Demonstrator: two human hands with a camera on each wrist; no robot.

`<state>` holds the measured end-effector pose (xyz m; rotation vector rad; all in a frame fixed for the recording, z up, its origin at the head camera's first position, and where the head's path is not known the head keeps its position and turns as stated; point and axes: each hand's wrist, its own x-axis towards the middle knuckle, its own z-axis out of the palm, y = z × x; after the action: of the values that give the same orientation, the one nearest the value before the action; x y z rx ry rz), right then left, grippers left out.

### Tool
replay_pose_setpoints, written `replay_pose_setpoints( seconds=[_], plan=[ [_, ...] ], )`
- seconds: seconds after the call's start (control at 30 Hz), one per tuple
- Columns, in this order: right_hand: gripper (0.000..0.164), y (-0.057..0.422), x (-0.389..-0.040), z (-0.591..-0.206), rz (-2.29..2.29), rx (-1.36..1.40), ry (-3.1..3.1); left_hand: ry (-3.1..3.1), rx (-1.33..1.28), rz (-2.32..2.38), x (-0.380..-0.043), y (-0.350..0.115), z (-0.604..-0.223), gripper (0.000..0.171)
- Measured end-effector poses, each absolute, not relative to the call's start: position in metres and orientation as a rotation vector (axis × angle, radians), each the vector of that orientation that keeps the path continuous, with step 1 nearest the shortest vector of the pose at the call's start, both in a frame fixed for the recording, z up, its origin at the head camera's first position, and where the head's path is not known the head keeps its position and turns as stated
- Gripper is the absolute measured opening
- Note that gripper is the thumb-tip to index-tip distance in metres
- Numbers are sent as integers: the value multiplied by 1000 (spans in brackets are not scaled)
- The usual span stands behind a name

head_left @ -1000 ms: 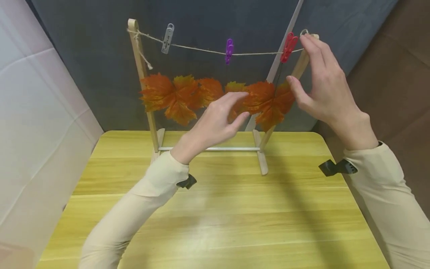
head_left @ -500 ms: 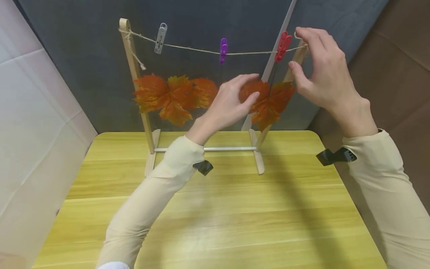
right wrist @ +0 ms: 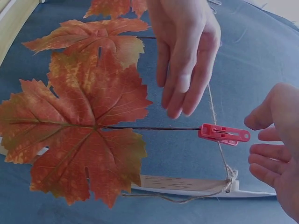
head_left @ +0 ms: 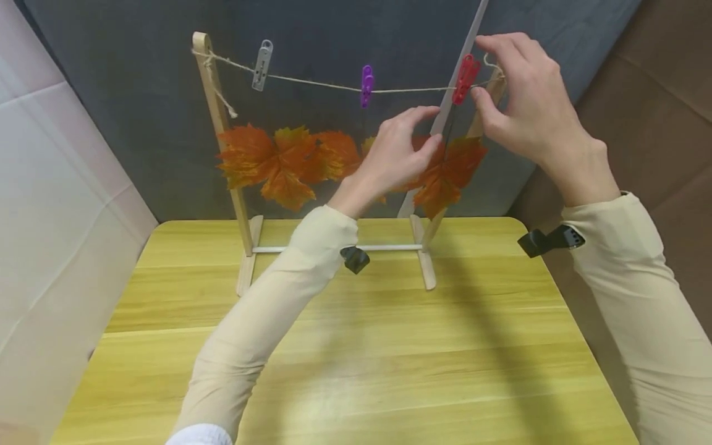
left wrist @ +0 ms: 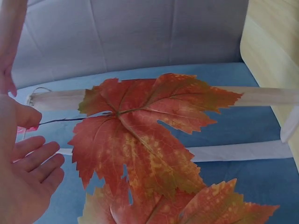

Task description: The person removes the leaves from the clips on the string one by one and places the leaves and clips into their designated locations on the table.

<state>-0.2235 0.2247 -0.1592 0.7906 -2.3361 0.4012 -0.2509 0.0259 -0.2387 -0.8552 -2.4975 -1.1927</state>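
A red clothespin (head_left: 466,79) sits on the twine near the right post. From it an orange maple leaf (right wrist: 88,126) hangs by its dark stem, caught in the clothespin's jaws. My right hand (head_left: 528,99) is just right of the clothespin, thumb and fingers spread apart with a gap around its end. In the head view my left hand (head_left: 395,148) reaches in front of the leaves, below and left of the clothespin, thumb apart from the fingers. The right wrist view shows the left fingers close above the stem, apart from it. Neither hand holds anything.
A wooden stand (head_left: 239,210) carries the twine (head_left: 317,81) between two posts. A grey clothespin (head_left: 262,65) and a purple clothespin (head_left: 366,86) are farther left on it. Another orange leaf (head_left: 275,161) hangs at the left. The stand rests on a wooden table (head_left: 389,358).
My left hand has moved up and right toward the red clothespin. My right hand has shifted slightly up and left, closer to it. The view has shifted slightly; the leaves still hang.
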Motion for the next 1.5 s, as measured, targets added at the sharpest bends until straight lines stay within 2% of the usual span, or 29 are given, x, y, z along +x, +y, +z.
replay_pose_setpoints(
  seconds=[0.33, 0.8, 1.5],
  plan=[
    [51, 224, -224, -148, 378, 751, -2456, -2551, -851, -1275, -263, 43, -233, 45],
    [48, 206, -235, -139, 315, 711, -2636, -2465, -823, -1297, -274, 47, -237, 20],
    [45, 206, -237, -136, 399, 647, -2696, -2434, -732, -1502, -271, 47, -235, 15]
  ],
)
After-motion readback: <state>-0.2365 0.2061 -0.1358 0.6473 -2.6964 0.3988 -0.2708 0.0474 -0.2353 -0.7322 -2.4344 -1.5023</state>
